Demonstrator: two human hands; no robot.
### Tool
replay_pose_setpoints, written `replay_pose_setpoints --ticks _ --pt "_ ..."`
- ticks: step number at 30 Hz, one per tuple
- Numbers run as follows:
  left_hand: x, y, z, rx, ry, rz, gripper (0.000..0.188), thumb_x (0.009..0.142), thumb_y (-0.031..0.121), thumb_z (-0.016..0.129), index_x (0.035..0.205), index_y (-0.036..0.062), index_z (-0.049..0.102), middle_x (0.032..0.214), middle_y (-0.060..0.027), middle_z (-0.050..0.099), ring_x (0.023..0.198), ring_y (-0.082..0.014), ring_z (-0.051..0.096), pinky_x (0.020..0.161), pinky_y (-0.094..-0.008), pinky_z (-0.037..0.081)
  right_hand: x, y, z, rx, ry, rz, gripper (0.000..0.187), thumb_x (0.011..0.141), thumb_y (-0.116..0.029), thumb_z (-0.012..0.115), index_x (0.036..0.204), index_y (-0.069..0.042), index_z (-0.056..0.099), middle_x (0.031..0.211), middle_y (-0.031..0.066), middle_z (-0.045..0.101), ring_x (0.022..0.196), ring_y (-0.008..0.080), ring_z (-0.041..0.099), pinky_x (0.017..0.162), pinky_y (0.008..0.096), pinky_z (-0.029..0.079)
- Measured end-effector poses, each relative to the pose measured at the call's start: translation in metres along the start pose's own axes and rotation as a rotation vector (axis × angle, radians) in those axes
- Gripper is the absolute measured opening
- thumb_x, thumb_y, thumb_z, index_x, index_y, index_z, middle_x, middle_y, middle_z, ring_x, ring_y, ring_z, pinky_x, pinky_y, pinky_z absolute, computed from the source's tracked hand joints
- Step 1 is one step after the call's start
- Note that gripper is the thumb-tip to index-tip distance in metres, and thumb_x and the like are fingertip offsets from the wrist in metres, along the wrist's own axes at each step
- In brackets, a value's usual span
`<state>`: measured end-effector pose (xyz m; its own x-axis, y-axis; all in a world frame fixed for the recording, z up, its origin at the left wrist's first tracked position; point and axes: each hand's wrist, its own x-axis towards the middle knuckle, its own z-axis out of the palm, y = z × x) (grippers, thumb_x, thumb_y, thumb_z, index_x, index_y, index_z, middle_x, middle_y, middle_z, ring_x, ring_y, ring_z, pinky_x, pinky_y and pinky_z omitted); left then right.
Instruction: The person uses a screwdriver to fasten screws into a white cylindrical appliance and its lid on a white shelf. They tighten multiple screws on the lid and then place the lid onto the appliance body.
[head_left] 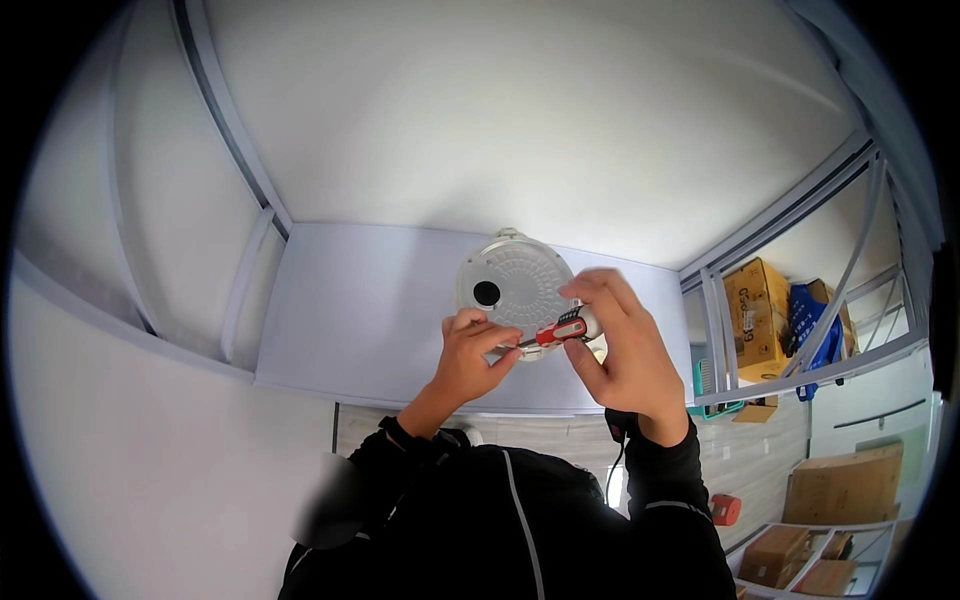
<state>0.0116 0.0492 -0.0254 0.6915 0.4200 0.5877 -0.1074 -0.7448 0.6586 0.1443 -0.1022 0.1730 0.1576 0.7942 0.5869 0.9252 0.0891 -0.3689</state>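
Landmark: round white ribbed disc [515, 280] with a dark hole near its left edge, lying on the pale counter [350, 320].
Right hand [620, 345]: closed around the red-and-grey handle of a screwdriver [560, 329], at the disc's lower right edge.
Left hand [470, 355]: fingers pinched on the screwdriver's shaft near the tip, just below the disc.
Screwdriver: nearly level, tip pointing left, over the disc's lower rim.
Surroundings: metal rack with cardboard boxes [757, 315] well right of the disc.
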Motion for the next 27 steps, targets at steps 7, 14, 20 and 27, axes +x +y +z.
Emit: replay_pose_setpoints --ticks 7,14,20,27 --pt "-0.001 -0.001 0.000 0.005 -0.018 -0.014 0.026 0.081 0.017 0.088 0.106 0.0201 0.080 0.097 0.0113 0.080 0.114 -0.0205 0.054 0.100 -0.0400 0.034 -0.009 -0.009 -0.001 -0.270 -0.137 0.247 0.047 0.088 -0.027 0.087 0.123 -0.004 0.066 0.103 0.0145 0.068 0.083 0.0344 0.069 0.067 0.0426 0.053" --pt "-0.002 0.003 0.001 0.002 -0.004 -0.020 0.025 0.083 0.017 0.088 0.107 0.0199 0.080 0.098 0.0108 0.080 0.115 -0.0198 0.053 0.100 -0.0401 0.034 -0.004 -0.007 -0.005 -0.023 -0.039 0.011 0.049 0.088 -0.035 0.087 0.120 -0.005 0.066 0.088 0.0091 0.069 0.071 0.0314 0.070 0.061 0.0385 0.052" --pt "-0.002 0.004 0.001 0.013 -0.006 -0.029 0.026 0.082 0.016 0.087 0.107 0.0191 0.080 0.098 0.0101 0.081 0.114 -0.0197 0.052 0.100 -0.0402 0.034 -0.012 -0.004 0.004 -0.293 -0.022 0.079 0.049 0.086 -0.032 0.089 0.120 -0.005 0.066 0.089 0.0088 0.070 0.072 0.0308 0.071 0.063 0.0383 0.054" --pt "-0.002 0.005 0.001 0.016 0.001 -0.025 0.026 0.081 0.015 0.087 0.106 0.0188 0.081 0.099 0.0097 0.080 0.111 -0.0198 0.053 0.099 -0.0407 0.035 -0.011 -0.014 0.003 0.015 0.057 0.134 0.065 0.082 -0.041 0.093 0.127 -0.006 0.063 0.096 0.0128 0.071 0.076 0.0306 0.072 0.065 0.0394 0.056"
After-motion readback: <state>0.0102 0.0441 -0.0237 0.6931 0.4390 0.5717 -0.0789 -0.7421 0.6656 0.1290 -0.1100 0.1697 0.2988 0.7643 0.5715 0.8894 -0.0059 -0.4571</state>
